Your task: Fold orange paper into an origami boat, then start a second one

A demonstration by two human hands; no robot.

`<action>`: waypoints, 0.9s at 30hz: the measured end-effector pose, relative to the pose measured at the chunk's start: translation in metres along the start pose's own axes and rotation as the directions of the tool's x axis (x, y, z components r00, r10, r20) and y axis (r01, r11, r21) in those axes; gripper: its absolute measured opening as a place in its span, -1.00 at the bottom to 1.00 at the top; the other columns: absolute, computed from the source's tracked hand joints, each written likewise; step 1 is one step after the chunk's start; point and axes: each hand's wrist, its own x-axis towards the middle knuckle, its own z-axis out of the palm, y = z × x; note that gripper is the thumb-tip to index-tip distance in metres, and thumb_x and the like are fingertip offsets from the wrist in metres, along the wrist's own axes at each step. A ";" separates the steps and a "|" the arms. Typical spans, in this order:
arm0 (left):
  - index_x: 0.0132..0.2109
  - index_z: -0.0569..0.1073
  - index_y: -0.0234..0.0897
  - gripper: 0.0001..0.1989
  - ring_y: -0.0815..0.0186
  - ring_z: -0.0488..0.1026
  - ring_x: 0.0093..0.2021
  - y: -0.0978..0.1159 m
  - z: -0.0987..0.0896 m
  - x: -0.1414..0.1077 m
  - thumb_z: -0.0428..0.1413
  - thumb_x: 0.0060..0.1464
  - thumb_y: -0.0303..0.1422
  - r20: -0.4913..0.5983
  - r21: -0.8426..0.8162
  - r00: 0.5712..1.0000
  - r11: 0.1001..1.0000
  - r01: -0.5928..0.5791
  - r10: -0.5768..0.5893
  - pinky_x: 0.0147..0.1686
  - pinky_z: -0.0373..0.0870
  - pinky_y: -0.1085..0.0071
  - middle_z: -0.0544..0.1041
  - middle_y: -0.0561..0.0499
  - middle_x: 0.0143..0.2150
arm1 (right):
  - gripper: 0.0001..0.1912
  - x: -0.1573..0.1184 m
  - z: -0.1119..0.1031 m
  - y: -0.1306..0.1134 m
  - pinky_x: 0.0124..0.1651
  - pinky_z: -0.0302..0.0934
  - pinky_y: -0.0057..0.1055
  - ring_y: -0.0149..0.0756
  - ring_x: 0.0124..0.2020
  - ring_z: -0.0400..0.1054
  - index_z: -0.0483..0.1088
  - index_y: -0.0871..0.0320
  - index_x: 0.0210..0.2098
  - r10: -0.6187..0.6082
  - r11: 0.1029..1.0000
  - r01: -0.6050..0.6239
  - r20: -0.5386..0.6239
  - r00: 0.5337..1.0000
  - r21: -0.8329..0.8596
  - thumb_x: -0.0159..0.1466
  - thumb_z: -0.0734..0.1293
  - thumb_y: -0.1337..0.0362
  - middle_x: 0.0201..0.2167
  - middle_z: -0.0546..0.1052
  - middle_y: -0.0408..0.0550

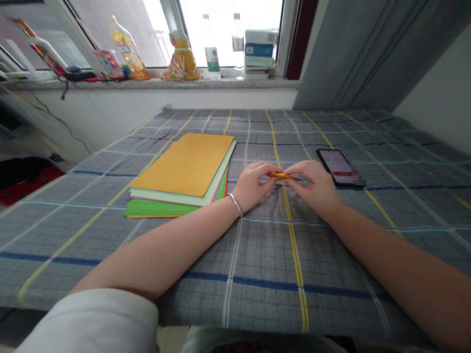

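Note:
Between my two hands is a small piece of folded orange paper [281,175], narrow and seen nearly edge-on. My left hand [253,184], with a silver bangle at its wrist, pinches the paper's left part between thumb and fingers. From the other side my right hand [316,186] pinches it too, the fingertips of both hands almost meeting. Just left of my left hand lies a stack of coloured paper sheets [184,164], orange on top, with pale green, pink and bright green edges showing below. How the small paper is folded is partly hidden by my fingers.
A checked grey cloth [265,255] covers the table. Beyond my right hand lies a phone [340,168] with its screen lit. Along the windowsill [228,84] stand bottles, a yellow container [185,59] and stacked boxes [259,49]. A grey curtain [342,54] hangs at the right.

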 end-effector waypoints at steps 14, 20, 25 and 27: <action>-0.26 0.53 -0.23 -0.92 0.30 0.52 -0.15 -0.004 -0.002 -0.001 0.23 0.12 -0.32 -0.004 -0.023 0.999 0.999 -0.043 0.043 -0.06 0.40 0.29 0.61 -0.01 -0.20 | -0.97 -0.003 0.001 0.006 -0.06 0.31 -0.07 -0.17 -0.22 0.51 0.54 -0.02 -0.36 0.045 0.999 -0.045 0.008 0.999 -0.011 0.21 0.42 0.25 -0.29 0.64 -0.16; -0.26 0.53 -0.23 -0.96 0.32 0.52 -0.15 -0.005 -0.004 0.000 0.23 0.12 -0.38 -0.036 -0.045 0.999 0.998 -0.038 0.036 -0.04 0.41 0.29 0.60 0.01 -0.23 | -0.97 -0.001 0.001 0.006 -0.09 0.31 -0.10 -0.18 -0.24 0.52 0.55 0.00 -0.39 0.053 0.998 -0.052 -0.047 0.997 0.023 0.20 0.43 0.23 -0.32 0.64 -0.14; -0.24 0.52 -0.24 -0.97 0.34 0.49 -0.12 -0.004 -0.005 0.000 0.21 0.13 -0.42 -0.077 -0.080 0.997 0.997 -0.024 0.018 -0.06 0.43 0.30 0.56 0.00 -0.19 | -0.97 -0.003 0.002 0.011 -0.09 0.35 -0.16 -0.21 -0.22 0.51 0.54 0.03 -0.35 0.058 0.996 -0.051 -0.085 0.995 0.078 0.17 0.45 0.27 -0.31 0.64 -0.11; -0.23 0.51 -0.24 -0.94 0.34 0.47 -0.10 -0.005 -0.005 0.000 0.22 0.12 -0.44 -0.103 -0.074 0.995 0.997 -0.024 0.016 -0.05 0.43 0.29 0.53 -0.01 -0.17 | -0.95 -0.005 0.003 0.014 -0.08 0.36 -0.17 -0.22 -0.21 0.51 0.54 0.02 -0.34 0.079 0.993 -0.069 -0.104 0.991 0.099 0.17 0.45 0.29 -0.29 0.63 -0.11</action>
